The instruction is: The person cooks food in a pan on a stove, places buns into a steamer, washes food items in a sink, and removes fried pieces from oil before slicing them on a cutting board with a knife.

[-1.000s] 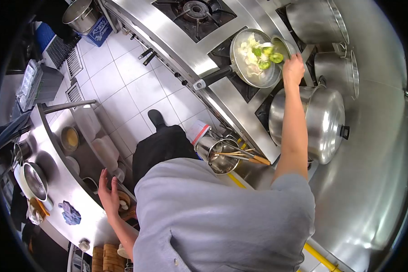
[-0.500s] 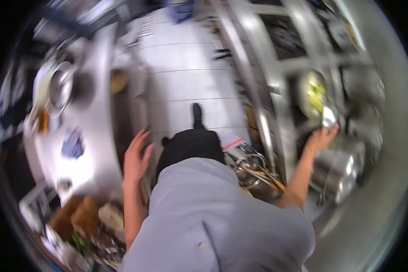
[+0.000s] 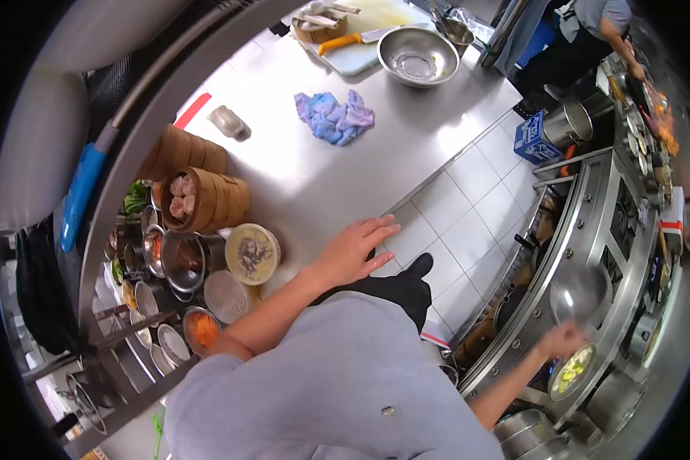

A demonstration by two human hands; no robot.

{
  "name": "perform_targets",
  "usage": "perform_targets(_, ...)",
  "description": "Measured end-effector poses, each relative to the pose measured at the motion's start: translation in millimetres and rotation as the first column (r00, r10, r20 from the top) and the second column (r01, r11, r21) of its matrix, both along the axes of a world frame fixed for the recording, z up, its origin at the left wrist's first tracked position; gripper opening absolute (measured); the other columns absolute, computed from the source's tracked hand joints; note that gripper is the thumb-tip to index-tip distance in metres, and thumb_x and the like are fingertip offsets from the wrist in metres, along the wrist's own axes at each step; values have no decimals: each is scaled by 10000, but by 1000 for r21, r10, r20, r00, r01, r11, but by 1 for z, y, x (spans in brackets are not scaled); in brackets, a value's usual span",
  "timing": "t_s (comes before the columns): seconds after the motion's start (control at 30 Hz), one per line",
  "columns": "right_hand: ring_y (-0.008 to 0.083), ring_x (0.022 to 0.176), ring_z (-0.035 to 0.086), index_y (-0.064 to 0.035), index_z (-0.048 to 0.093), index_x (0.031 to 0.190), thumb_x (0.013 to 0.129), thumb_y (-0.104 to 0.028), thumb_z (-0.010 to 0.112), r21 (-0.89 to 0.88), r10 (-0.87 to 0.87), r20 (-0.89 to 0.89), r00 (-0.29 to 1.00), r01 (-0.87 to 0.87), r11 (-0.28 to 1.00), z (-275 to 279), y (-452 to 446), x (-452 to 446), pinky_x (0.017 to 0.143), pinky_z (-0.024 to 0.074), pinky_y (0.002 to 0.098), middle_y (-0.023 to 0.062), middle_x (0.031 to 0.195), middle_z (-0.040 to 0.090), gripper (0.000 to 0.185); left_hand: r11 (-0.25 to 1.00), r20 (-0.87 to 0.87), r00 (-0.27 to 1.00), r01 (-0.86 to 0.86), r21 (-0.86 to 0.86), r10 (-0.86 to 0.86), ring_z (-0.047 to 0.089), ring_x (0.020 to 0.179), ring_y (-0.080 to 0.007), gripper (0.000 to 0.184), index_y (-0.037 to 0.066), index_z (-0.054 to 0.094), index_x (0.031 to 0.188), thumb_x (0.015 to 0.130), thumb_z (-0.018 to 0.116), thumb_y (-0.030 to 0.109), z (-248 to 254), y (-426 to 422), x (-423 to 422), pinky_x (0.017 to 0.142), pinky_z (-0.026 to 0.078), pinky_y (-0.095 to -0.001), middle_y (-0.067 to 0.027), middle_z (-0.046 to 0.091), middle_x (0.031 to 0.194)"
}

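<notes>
My left hand (image 3: 360, 249), with fingers spread and nothing in it, is over the near edge of the steel counter (image 3: 345, 180). At the lower right, my right hand (image 3: 563, 339) is blurred but closed at the rim of a shiny metal bowl (image 3: 579, 295). Just below that hand, a pan (image 3: 557, 383) on the stove holds pale and green vegetables (image 3: 572, 369). A crumpled blue-purple cloth (image 3: 334, 118) lies on the counter, with a steamer of dumplings (image 3: 182, 196) to its lower left.
Another person (image 3: 583, 46) works near flames at the upper right. A knife (image 3: 360, 37), a cutting board (image 3: 353, 61) and a colander (image 3: 418, 57) are at the counter's far end. Ingredient containers (image 3: 203, 328) stand at left. Large pots (image 3: 525, 433) are at lower right.
The view has swung left toward the counter, bringing the steamers and another person into sight. The metal bowl in my right hand has moved off the pan's vegetables. My left hand stays open.
</notes>
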State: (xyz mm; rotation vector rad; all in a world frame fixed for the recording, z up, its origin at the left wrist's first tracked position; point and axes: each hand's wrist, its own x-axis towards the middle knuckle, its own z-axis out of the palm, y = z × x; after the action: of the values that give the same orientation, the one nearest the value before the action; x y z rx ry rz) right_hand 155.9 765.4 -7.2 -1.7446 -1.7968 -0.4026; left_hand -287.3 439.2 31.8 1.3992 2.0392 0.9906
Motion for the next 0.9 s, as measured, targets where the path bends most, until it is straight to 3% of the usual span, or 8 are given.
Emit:
perform_targets(0.07, 206, 675, 563, -2, 612, 826, 832, -112, 676, -137, 375, -526, 764, -511, 849, 13, -54, -170, 630, 466, 347, 78, 746, 587, 128, 997, -259, 965, -63, -49, 48, 447, 1267, -364, 487, 112, 533, 1306, 878, 654, 312, 5, -3, -8, 1012, 409, -490, -107, 463, 1413)
perform_targets(0.1, 152, 681, 565, -26, 618, 829, 828, -129, 689, -167, 583, -427, 691, -694, 701, -15, -55, -212, 619, 463, 326, 35, 742, 585, 125, 997, -261, 964, -62, -41, 49, 447, 1267, -364, 487, 112, 533, 1306, 878, 654, 312, 4, -5, -12, 1012, 409, -490, -107, 463, 1413)
perform_targets(0.17, 149, 674, 581, -21, 615, 817, 848, -215, 700, -265, 290, -873, 391, -881, 392, -61, -104, -315, 596, 471, 329, 49, 753, 620, 214, 990, -403, 911, -124, -66, 87, 423, 1283, -384, 603, 165, 464, 1375, 835, 693, 304, -9, -9, -21, 1038, 370, -506, -113, 418, 1442)
perform_targets(0.3, 344, 845, 669, -31, 599, 915, 855, -508, 652, -455, 415, -818, 398, -889, -43, -97, -171, -434, 759, 511, 433, 183, 892, 679, 483, 932, -542, 833, -278, -232, 114, 485, 1212, -329, 437, 153, 614, 1202, 792, 717, 262, -62, -43, -42, 1055, 337, -487, -94, 548, 1299)
perform_targets(0.4, 388, 856, 640, -32, 577, 945, 898, -444, 615, -517, 494, -718, 490, -851, 93, -98, -175, -445, 760, 499, 459, 202, 891, 660, 417, 892, -514, 836, -369, -262, 195, 541, 1119, -281, 265, 128, 704, 1036, 796, 703, 240, -88, -80, -53, 1025, 351, -461, -44, 650, 1116)
perform_targets(0.53, 398, 844, 616, -26, 583, 902, 918, -330, 587, -433, 627, -729, 273, -894, -115, -105, -149, -409, 739, 483, 479, 206, 867, 644, 304, 798, -547, 788, -509, -322, 282, 560, 1043, -322, 274, 98, 652, 1088, 822, 625, 159, -77, -93, -54, 965, 388, -463, -102, 647, 1028)
perform_targets(0.83, 398, 782, 622, -27, 610, 907, 897, -245, 575, -500, 413, -683, 602, -798, 337, -114, -25, -256, 699, 485, 481, 186, 803, 653, 222, 689, -772, 480, -721, -76, 417, 555, 1078, -360, 458, 91, 561, 1278, 830, 601, 178, -79, -8, -64, 959, 410, -495, -153, 597, 1210)
perform_targets(0.9, 390, 781, 629, -47, 642, 917, 896, -242, 577, -498, 297, -682, 668, -722, 480, -123, 26, -226, 703, 493, 471, 178, 808, 662, 207, 894, -530, 757, -448, 3, 381, 548, 1097, -370, 472, 41, 536, 1290, 837, 613, 147, -95, 48, -67, 972, 411, -472, -184, 577, 1223)
